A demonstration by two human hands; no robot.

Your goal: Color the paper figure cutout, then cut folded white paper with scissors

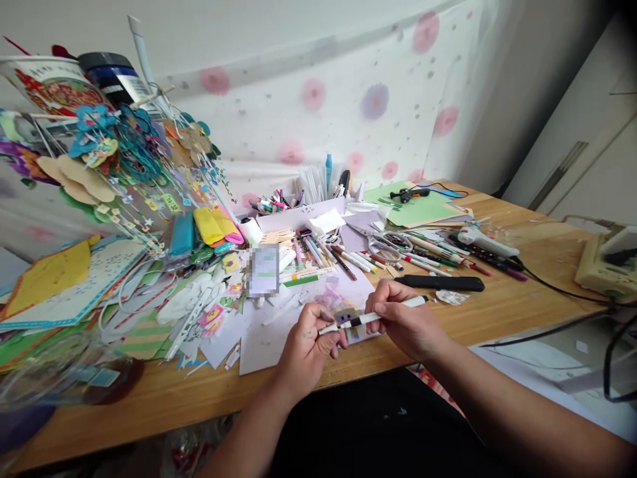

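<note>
My right hand [401,318] is closed around a white marker [371,319] with black bands, its rear end sticking out up and right past the fingers. My left hand [311,342] pinches a small white cap-like piece [328,328] between thumb and fingers. The marker's front end points left and meets or nearly meets that piece; I cannot tell whether they are joined. Both hands hover over the table's front edge. Just behind them, a small piece with purple dots [347,315] shows partly between the hands. White paper [269,342] lies under and left of them.
Scissors [385,245], many loose markers and a black case [442,283] lie beyond my hands. A phone [263,271] with a blurred screen leans at the middle. Paper crafts [94,172] hang at left above a clear container [89,372]. A hot glue gun [411,194] rests on green paper.
</note>
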